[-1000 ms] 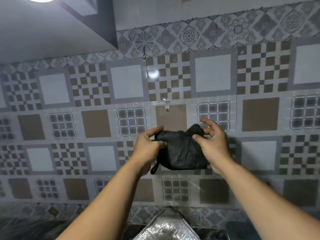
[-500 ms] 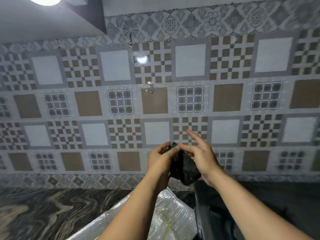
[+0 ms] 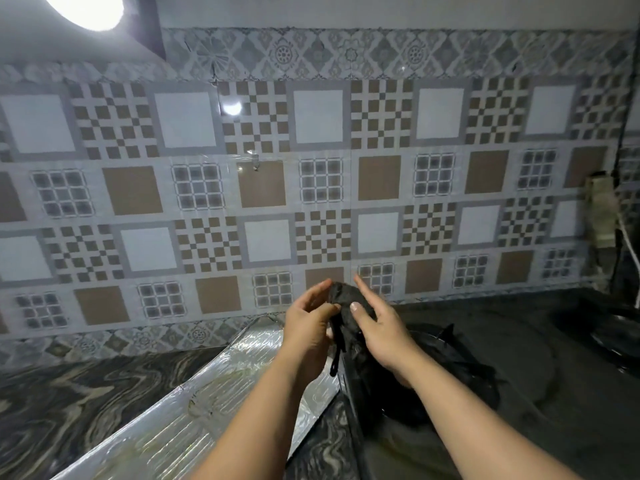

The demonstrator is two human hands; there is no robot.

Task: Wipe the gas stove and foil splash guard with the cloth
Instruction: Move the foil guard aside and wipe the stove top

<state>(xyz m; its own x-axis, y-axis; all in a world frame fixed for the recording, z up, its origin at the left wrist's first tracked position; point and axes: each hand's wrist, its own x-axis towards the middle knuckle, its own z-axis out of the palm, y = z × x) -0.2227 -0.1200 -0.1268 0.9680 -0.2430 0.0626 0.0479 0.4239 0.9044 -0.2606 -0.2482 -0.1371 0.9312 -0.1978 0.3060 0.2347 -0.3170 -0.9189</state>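
Note:
A bunched black cloth [image 3: 343, 299] is pinched between both hands above the stove's left edge. My left hand [image 3: 308, 327] grips its left side, and a short loop dangles below that hand. My right hand [image 3: 381, 327] holds the right side with its fingers stretched upward. The black gas stove [image 3: 519, 375] lies under and right of the hands, and a burner grate [image 3: 460, 362] shows beyond my right wrist. The silver foil splash guard [image 3: 207, 400] leans along the stove's left side, with yellowish stains on it.
A patterned tile wall [image 3: 311, 188] runs across the back. Dark marbled countertop [image 3: 69, 403] lies left of the foil. A wall socket with a white cable [image 3: 604, 213] is at the far right, above a dark round pan or lid [image 3: 620, 334]. A bright lamp [image 3: 86, 8] shines at top left.
The view has tilted down, so stove, foil and counter come into sight. Both hands lowered with the cloth and squeezed it from a spread shape into a tight bunch.

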